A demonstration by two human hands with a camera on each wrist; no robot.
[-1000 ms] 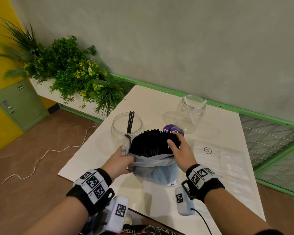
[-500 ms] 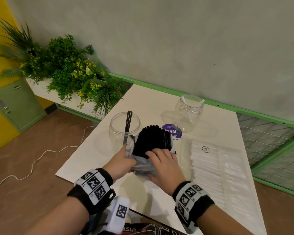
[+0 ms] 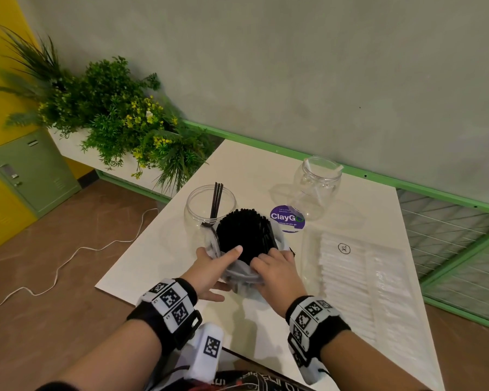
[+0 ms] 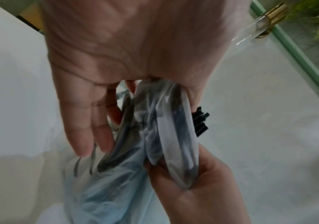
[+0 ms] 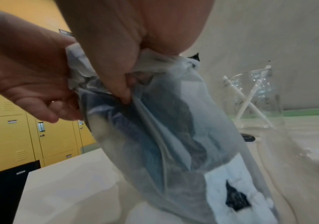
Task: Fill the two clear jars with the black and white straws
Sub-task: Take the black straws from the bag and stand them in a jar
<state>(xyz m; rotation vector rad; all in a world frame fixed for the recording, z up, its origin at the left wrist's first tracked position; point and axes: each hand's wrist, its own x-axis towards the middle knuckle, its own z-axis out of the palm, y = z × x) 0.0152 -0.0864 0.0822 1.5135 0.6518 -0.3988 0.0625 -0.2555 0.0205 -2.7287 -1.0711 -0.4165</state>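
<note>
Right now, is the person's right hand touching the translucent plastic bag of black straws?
Touching. The right wrist view shows the right hand pinching the translucent plastic bag at its bunched upper edge.

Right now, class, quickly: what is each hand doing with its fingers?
Left hand: closed, gripping the rolled rim of the plastic bag of black straws.
Right hand: closed, its fingers pinching the same bag's rim.
</note>
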